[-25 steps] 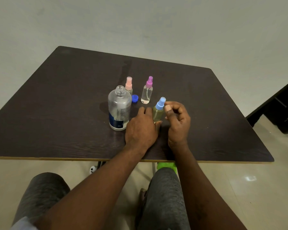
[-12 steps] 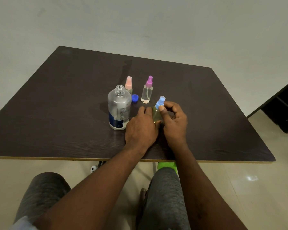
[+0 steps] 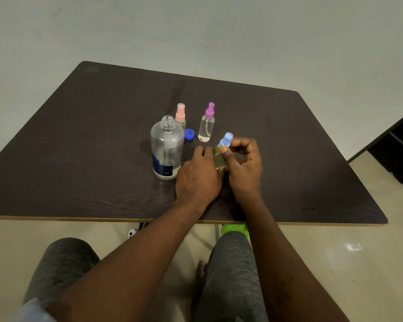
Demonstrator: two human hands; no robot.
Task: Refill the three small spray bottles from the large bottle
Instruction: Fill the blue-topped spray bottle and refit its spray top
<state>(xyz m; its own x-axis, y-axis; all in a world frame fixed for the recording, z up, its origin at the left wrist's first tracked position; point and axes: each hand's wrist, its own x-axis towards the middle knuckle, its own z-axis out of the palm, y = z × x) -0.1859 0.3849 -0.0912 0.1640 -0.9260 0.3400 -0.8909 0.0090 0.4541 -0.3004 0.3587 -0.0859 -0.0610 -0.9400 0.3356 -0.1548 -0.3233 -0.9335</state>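
Dark wood table (image 3: pixel 79 159) carried an uncapped large bottle (image 3: pixel 166 149). Left hand (image 3: pixel 197 177) gripped the blue-topped spray bottle (image 3: pixel 221 152); right hand (image 3: pixel 244 168) fingers (image 3: pixel 223 151) pinched its blue nozzle (image 3: pixel 226 139).

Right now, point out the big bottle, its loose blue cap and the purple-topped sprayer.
big bottle (image 3: pixel 166 149), head view, clear body above the label.
blue cap (image 3: pixel 189 134), head view, its top.
purple-topped sprayer (image 3: pixel 206 129), head view, clear body.
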